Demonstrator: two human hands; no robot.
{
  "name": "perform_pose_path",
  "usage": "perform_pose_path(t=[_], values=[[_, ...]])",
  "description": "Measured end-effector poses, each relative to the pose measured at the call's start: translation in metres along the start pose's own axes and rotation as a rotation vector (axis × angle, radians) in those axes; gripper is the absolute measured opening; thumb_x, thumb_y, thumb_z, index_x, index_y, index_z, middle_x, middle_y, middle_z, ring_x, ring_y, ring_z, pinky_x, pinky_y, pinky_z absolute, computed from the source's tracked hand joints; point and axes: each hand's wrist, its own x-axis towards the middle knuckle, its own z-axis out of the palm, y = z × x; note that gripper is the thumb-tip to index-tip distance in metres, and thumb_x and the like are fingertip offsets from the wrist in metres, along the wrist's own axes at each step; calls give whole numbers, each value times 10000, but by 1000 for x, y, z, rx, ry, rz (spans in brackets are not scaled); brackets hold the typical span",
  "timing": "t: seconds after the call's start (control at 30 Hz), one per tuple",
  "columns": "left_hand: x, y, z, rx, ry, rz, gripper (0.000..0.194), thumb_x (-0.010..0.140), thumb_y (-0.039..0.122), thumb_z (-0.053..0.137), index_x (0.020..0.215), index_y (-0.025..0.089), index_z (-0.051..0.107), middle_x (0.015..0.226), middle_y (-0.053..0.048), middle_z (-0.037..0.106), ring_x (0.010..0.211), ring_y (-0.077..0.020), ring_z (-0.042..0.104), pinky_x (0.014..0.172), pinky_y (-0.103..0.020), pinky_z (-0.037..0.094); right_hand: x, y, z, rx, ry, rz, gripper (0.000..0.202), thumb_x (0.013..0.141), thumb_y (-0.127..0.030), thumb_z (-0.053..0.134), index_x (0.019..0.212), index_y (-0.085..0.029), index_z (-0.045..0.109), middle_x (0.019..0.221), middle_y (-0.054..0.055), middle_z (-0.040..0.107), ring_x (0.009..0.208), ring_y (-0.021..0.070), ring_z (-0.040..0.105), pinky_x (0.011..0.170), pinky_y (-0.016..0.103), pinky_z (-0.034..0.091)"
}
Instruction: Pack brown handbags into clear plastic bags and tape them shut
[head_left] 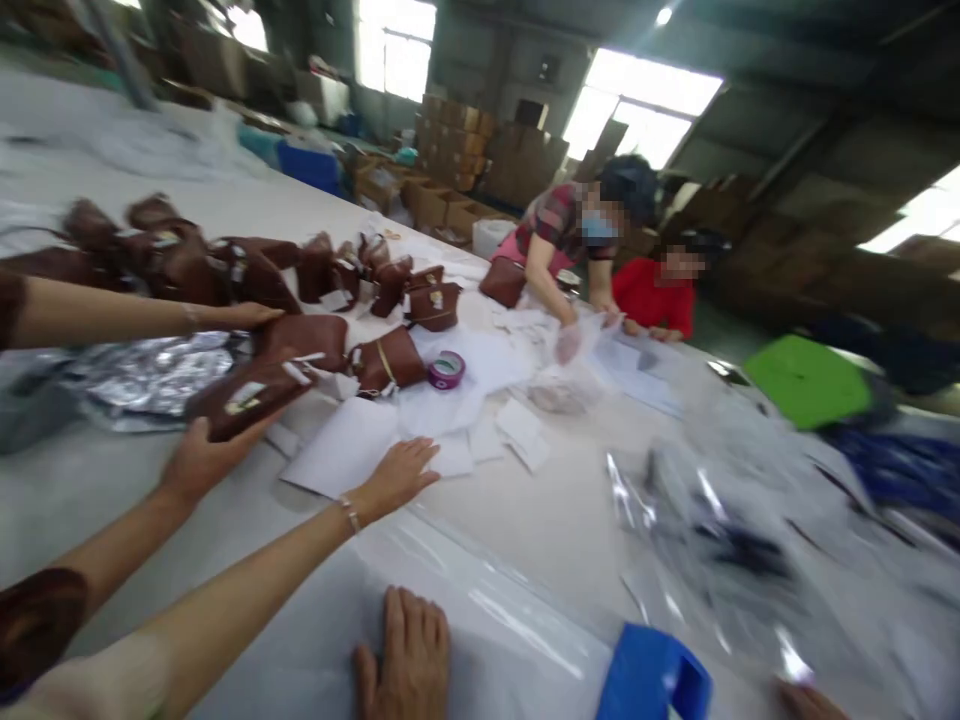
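My left hand (397, 472), with a bracelet on the wrist, lies palm down with fingers stretched out at the edge of a white paper sheet (341, 445). Lower down, my right hand (412, 650) rests flat on a shiny clear plastic sheet (495, 600), fingers pointing forward. Neither hand grips anything. A blue plastic object (652, 675) sits right of the plastic sheet, cut by the bottom edge. At the left, a co-worker's hands hold a brown handbag (247, 400). Fingertips of a hand (806, 700), whose owner is unclear, show at the bottom right.
Several brown bags (255, 270) stand along the far left of the white table (555, 510). Purple tape (446, 370) and white cards (523, 432) lie mid-table. Blurred plastic bags (720, 540) spread at right. A person (551, 225) handles plastic across the table beside another in red (654, 295).
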Motion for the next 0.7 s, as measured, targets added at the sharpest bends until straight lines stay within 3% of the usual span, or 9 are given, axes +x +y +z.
perform_pose_path(t=[0.07,0.17,0.2,0.27,0.37,0.47,0.6,0.7], values=[[-36,12,-1,-120,-45,134,412,1003,412,439,1325,206,592,1286,-75,665,1169,-222,627,1017,-334,468,5,-5,1,-16,-46,43,425,901,-442,542,1262,-222,580,1084,123,693,964,346,638,871,573,504],[-99,21,6,-127,-61,375,481,958,526,492,1388,318,545,1330,-20,643,1179,-210,627,1048,-313,443,13,-5,2,-30,-94,61,357,925,-415,512,1207,-215,598,1018,110,691,880,301,644,811,514,531],[-118,22,11,-80,-46,457,585,921,595,522,1444,338,475,1387,-20,597,1227,-225,597,1076,-330,419,15,-3,0,-32,-91,55,314,935,-381,493,1173,-212,609,975,103,693,831,281,644,771,480,539],[-146,19,23,22,68,497,744,869,665,547,1511,340,357,1460,-31,521,1288,-250,547,1123,-363,365,19,1,-8,-11,-105,64,251,935,-298,475,1121,-213,620,926,85,692,773,247,640,713,418,542],[-164,1,49,85,258,412,801,865,671,540,1542,332,278,1449,-27,536,1251,-261,575,1131,-374,339,25,9,-23,20,-139,124,323,898,-232,509,1210,-232,592,1043,75,692,923,245,647,842,429,533],[-169,-18,78,27,290,337,817,867,643,557,1554,348,227,1375,8,610,1137,-221,647,1034,-298,434,24,21,-25,-49,-91,68,391,902,-247,525,1291,-243,555,1092,65,702,1026,261,641,969,489,481],[-179,-22,106,-116,240,217,766,900,675,461,1556,391,183,1365,28,616,1146,-214,642,967,-281,493,14,34,-8,-95,-155,-7,300,909,-298,546,1196,-237,610,821,29,714,764,227,672,795,415,539],[-183,-15,106,-178,221,127,696,932,688,338,1551,414,179,1398,27,589,1205,-237,608,1035,-337,466,24,41,-14,-50,-150,59,272,926,-297,519,1172,-246,623,795,15,713,706,201,666,698,341,535]])
